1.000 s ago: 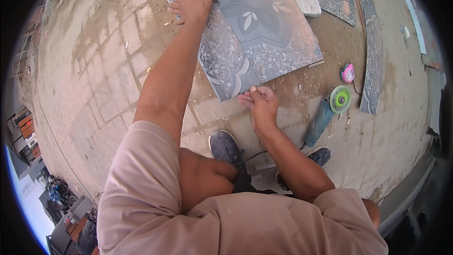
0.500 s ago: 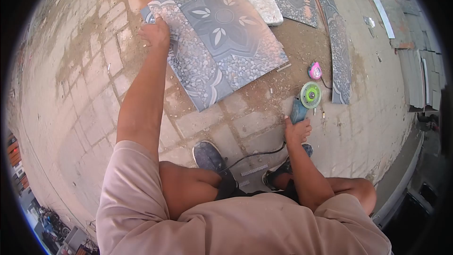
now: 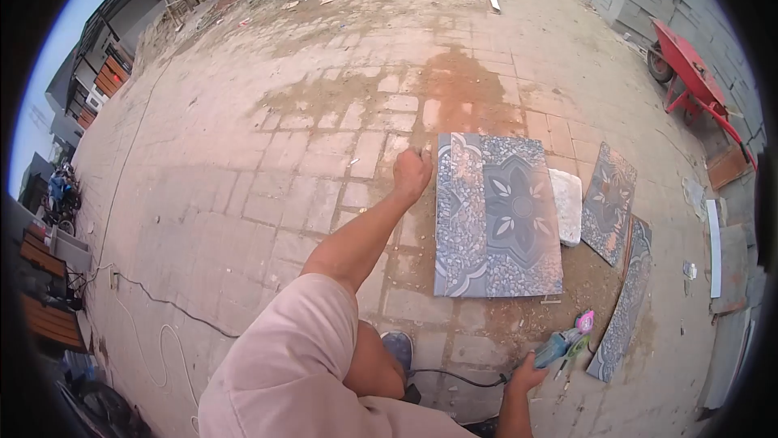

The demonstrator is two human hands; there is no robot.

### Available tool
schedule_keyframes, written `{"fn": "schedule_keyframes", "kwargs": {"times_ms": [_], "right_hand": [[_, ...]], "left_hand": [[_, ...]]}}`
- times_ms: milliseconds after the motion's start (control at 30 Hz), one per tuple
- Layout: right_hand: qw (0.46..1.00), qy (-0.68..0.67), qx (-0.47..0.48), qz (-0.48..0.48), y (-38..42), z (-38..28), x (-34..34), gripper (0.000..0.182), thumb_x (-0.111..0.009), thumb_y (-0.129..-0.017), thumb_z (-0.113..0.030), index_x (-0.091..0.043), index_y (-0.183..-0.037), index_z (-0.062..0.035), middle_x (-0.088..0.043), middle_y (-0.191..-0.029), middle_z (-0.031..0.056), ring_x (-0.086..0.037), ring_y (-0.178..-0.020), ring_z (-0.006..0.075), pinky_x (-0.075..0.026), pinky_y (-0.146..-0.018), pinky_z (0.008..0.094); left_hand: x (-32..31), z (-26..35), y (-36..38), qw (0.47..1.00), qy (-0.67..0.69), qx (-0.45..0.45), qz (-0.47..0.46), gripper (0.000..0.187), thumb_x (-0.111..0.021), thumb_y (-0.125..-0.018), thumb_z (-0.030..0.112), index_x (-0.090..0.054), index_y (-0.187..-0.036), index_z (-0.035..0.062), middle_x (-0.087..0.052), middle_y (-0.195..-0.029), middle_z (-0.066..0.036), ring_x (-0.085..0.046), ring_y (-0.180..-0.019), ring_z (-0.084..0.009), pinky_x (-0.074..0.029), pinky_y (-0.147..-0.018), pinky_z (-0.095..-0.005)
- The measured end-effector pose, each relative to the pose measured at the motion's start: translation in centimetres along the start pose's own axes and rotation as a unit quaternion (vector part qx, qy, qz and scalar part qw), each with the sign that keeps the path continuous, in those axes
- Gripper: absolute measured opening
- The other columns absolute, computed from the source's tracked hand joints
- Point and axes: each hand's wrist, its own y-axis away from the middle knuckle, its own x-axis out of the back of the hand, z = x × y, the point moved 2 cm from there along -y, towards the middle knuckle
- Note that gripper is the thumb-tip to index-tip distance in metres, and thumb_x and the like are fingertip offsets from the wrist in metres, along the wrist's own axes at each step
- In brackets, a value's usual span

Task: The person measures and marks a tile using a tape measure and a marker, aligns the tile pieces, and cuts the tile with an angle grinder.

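My left hand (image 3: 413,172) is just left of a patterned grey tile (image 3: 460,256), its fingers curled in; whatever they hold, if anything, is hidden. That tile lies beside and partly against a larger flower-patterned tile (image 3: 523,207), and both rest on the paving. Low on the right, my right hand (image 3: 527,375) is wrapped round the body of a blue angle grinder (image 3: 551,350). The grinder's green disc (image 3: 578,346) faces away from me, near a pink tape measure (image 3: 584,322).
A white block (image 3: 567,207) touches the large tile's right side. Further right lie a tile piece (image 3: 609,203) and a narrow tile strip (image 3: 628,308). The grinder's black cord (image 3: 458,373) runs past my shoe (image 3: 398,349). A red wheelbarrow (image 3: 689,65) stands at the upper right.
The view has swung up and to the left, showing more ground ahead. My left hand has come off the tile and its fingers have curled. My right hand still holds the grinder.
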Motion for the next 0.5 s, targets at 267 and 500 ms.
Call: {"fn": "schedule_keyframes", "kwargs": {"times_ms": [267,500], "right_hand": [[0.924,-0.334,-0.087,-0.167,-4.9,-14.2,-3.6,0.047,-0.069,-0.094,-0.026,-0.057,-0.128,0.0039,-0.065,-0.108,0.0166,-0.066,-0.092,0.0278,-0.054,-0.079,0.0409],[0.769,-0.472,-0.209,-0.378,0.2,-25.0,-2.9,0.05,-0.062,-0.094,-0.047,-0.062,-0.12,-0.0053,-0.07,-0.105,0.0119,-0.07,-0.09,0.0286,-0.059,-0.076,0.0429]], "left_hand": [[0.9,14.9,16.0,0.812,0.094,-0.402,-0.412,0.022,-0.073,-0.088,0.02,-0.063,-0.098,0.0021,-0.066,-0.087,-0.021,-0.065,-0.089,-0.0471,-0.05,-0.076,-0.0529],[2.5,18.8,24.3,0.665,0.128,-0.601,-0.425,0.058,-0.073,-0.082,0.015,-0.049,-0.133,0.0025,-0.058,-0.124,-0.021,-0.063,-0.104,-0.0436,-0.051,-0.087,-0.0513]]}}
